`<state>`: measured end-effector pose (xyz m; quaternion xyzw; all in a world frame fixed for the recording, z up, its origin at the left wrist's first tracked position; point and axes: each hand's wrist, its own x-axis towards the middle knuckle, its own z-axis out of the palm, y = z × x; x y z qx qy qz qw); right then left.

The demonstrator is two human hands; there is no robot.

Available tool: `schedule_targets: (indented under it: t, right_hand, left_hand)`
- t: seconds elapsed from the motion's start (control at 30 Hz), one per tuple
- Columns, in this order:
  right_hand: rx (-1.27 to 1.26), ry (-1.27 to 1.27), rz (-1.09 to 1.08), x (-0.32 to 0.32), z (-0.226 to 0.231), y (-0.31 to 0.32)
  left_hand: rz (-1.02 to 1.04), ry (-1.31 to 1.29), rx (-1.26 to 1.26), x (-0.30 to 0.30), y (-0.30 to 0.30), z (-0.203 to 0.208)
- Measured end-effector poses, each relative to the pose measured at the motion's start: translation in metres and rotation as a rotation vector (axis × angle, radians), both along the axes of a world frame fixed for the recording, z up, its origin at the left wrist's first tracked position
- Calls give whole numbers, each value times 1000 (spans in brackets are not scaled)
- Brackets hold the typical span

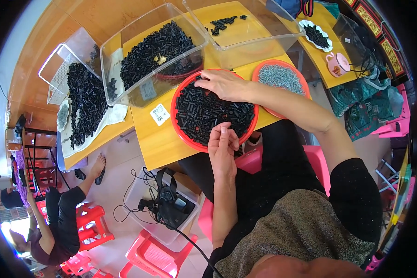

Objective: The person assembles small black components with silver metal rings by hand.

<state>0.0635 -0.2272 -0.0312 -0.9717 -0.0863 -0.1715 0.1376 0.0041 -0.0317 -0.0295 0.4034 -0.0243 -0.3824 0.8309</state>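
While both hands work at one vessel, contents are as follows. Red round basin [173, 109], smooth plastic, on the yellow table [155, 148]: short black cylindrical pieces [197, 109], heaped. Right hand [220, 85]: at the far rim, fingers curled down to the pieces; whether any is grasped, cannot tell. Left hand [223, 141]: over the near side, thumb and fingertips drawn together; a held piece cannot be made out. Clear rigid bin [135, 98]: similar black pieces, many; pale label on its wall, illegible. Second clear bin [255, 50]: black pieces, few. Smaller red basin [306, 85]: slender silvery pieces [282, 76]. White square label [160, 114]: flat on the table, dark print.
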Motion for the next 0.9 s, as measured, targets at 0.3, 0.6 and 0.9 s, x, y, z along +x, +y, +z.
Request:
schedule_targets:
  t: [0.3, 0.6, 0.9]
  right_hand:
    - [-76, 277, 3, -65, 21, -28]
    - [148, 157, -196, -29, 25, -17]
    - [97, 328, -2, -30, 20, -4]
  left_hand:
    - [0, 12, -10, 2, 1, 1]
    - [-1, -6, 8, 0, 0, 0]
    - [0, 9, 9, 2, 0, 0]
